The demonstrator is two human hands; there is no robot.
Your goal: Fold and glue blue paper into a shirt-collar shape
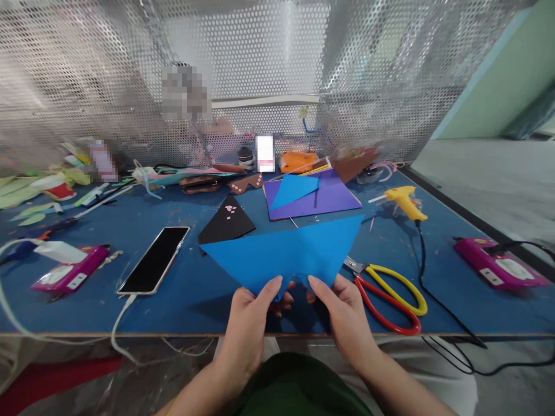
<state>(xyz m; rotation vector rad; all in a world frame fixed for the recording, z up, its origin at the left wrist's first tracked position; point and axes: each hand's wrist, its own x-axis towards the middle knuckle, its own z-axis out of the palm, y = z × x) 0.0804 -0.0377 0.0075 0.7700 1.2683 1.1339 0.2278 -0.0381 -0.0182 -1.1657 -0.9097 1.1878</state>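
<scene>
The person is holding a blue sheet (286, 245) on the near side of the purple sheet (336, 199), the left hand (251, 309) and the right hand (344, 303) closing on its lower edge. Each thumb is pressing from above while fingertips are showing underneath, so both hands are pinching the paper, just apart from each other.

Good handling here is probably calling for light, equal pressure from both thumbs, since thin paper is likely to be creasing wherever one side is gripping harder. Matching the two corners by eye and holding the wide upper edge flat would be helping any fold to be running straight. The scissors (366, 269), lying nearer and to the right of the purple sheet, are sitting close to the right hand, so the wrist should be staying clear of them.

The blue sheet is hiding its own underside and the near tip of the black paper piece (223, 222), which is lying left of the purple sheet. The blades are partly disappearing behind the right side of the blue paper. Most of the fingers are hiding below, and whether the small gap between the thumbs is a notch or a fold is staying unclear.
</scene>
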